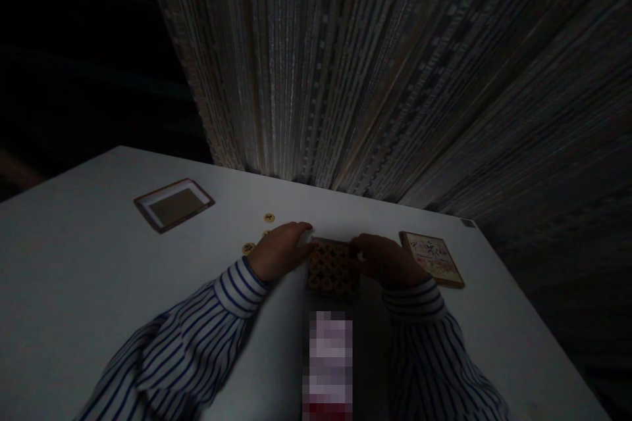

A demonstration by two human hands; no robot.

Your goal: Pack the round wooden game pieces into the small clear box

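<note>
In the middle of the table, a small shallow box is filled with rows of round wooden Chinese chess pieces. My left hand is at its left side with fingers stretched out; the thumb reaches the box's edge and the index finger lies apart from it. My right hand bends over the right far corner, fingers and thumb curled together; dim light hides what is between them. Left of my left hand lie loose chess pieces, one partly covered by that hand.
An open tray-like box part with a pale rim lies at the left back. On the right is a printed box lid. A small dark square marks the far right corner of the white table. A string curtain hangs behind.
</note>
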